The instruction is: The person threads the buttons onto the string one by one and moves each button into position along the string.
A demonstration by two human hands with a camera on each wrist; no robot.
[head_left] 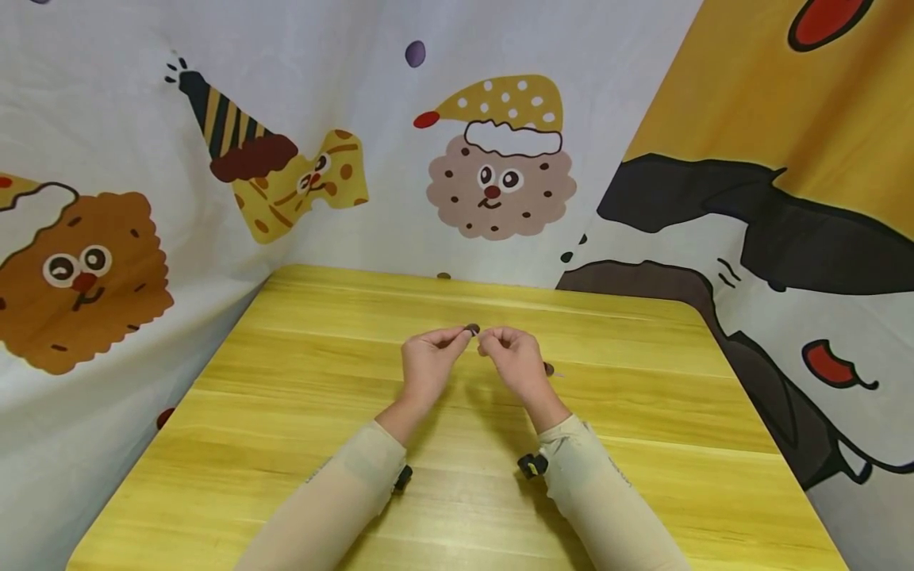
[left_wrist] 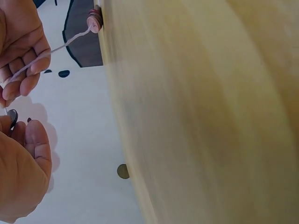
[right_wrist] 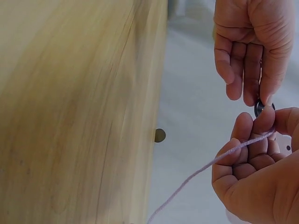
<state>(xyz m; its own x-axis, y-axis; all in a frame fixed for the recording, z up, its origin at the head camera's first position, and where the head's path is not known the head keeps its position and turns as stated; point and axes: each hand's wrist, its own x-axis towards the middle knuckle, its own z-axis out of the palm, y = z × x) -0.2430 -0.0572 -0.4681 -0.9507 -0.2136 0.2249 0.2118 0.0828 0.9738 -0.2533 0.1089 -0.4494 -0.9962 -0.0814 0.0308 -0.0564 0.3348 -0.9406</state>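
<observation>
My left hand pinches a small dark round button between thumb and fingertips, above the table. Close beside it, my right hand pinches the end of a pale pink string near the button's edge. Whether the string passes through the button cannot be seen. In the left wrist view the string runs from the right hand down to a small stack of pink and dark red buttons on the table. The head view shows this stack partly behind the right wrist.
A yellow wood-grain table lies under both forearms. Behind it hangs a white cloth printed with cartoon biscuits. Dark wrist cameras sit at the cuffs of the beige sleeves.
</observation>
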